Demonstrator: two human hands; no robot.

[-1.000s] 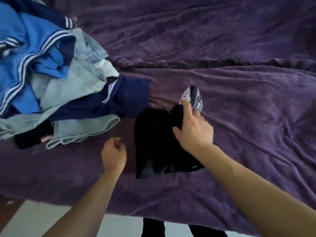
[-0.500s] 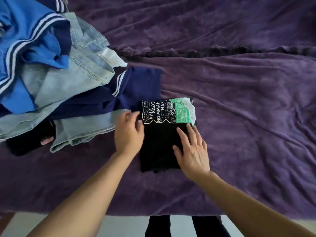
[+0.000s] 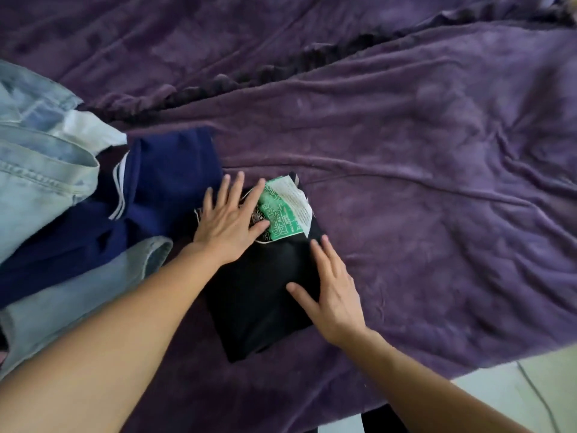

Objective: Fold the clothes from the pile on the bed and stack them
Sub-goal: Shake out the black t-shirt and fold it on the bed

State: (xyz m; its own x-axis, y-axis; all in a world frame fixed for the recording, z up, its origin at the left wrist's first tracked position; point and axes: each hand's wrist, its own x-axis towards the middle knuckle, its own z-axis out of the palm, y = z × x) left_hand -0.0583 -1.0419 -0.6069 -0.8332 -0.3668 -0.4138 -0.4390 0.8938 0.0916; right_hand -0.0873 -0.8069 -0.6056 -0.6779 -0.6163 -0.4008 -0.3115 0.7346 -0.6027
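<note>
Just right of the pile (image 3: pixel 46 182), the folded black shirt (image 3: pixel 259 307) is laid on the purple blanket (image 3: pixel 437 182). Both hands are pressed flat on it, fingers spread: left hand (image 3: pixel 229 220) on the printed end nearest the pile, right hand (image 3: pixel 331 295) on the edge away from the pile. Risk: fold may be sprung open once pressure is released; shirt could be snagged on the pile's navy top (image 3: pixel 168 182) if slid that way.

The folded shirt (image 3: pixel 265 310) lies on the blanket (image 3: pixel 421 189) in front of you, near its front edge. Your left hand (image 3: pixel 229 221) rests flat on the shirt's far end. Your right hand (image 3: pixel 332 296) rests on its right edge, nearer you. The pile (image 3: pixel 59 207) sits just left of the shirt.
</note>
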